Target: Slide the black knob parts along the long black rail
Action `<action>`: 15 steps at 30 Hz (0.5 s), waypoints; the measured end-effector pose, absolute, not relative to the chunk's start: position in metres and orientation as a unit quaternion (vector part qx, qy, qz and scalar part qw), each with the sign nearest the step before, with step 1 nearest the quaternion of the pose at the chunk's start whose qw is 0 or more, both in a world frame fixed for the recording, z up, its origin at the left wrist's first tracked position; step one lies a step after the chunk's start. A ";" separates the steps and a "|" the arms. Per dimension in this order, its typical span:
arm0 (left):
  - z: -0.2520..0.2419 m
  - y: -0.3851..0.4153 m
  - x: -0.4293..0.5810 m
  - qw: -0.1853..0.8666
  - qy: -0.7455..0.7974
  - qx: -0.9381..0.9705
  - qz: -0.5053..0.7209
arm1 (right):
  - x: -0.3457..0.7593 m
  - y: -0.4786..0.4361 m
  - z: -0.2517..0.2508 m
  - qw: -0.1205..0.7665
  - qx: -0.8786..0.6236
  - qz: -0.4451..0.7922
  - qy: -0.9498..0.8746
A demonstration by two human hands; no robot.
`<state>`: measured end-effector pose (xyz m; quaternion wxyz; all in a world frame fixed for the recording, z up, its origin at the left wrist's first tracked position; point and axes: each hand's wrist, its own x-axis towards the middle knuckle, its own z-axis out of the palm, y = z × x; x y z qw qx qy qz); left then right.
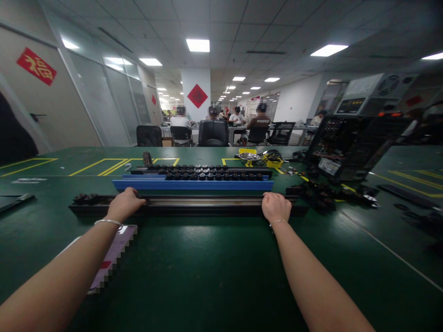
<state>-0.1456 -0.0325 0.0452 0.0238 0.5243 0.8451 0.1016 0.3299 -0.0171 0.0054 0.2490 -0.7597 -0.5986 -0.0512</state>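
Observation:
A long black rail point(207, 210), like an open channel with a pale strip inside, lies crosswise on the green table. My left hand point(125, 204) is closed over it left of the middle, thumb pointing inward along the rail; the other fingertips are hidden. Toward the right end my right hand point(277, 206) has its fingers curled over the same rail. Small black parts point(86, 198) sit at the rail's left end. Just beyond lies a blue channel point(194, 185), with rows of small black parts point(214, 175) along it.
A printed purple sheet point(112, 258) lies under my left forearm. On the right are an opened computer case point(346, 143) with a power supply point(377, 94) on top, and dark loose parts point(318, 196). A metal dish point(249, 157) stands behind. Several people sit farther back.

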 end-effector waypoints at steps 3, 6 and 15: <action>0.045 -0.032 -0.144 0.020 0.842 0.529 0.101 | 0.330 -0.018 0.005 0.249 -0.761 -0.052 -0.597; 0.045 -0.032 -0.142 0.023 0.842 0.529 0.100 | 0.329 -0.018 0.006 0.251 -0.760 -0.056 -0.597; 0.050 -0.036 -0.130 0.020 0.842 0.531 0.091 | 0.328 -0.020 0.007 0.251 -0.760 -0.062 -0.596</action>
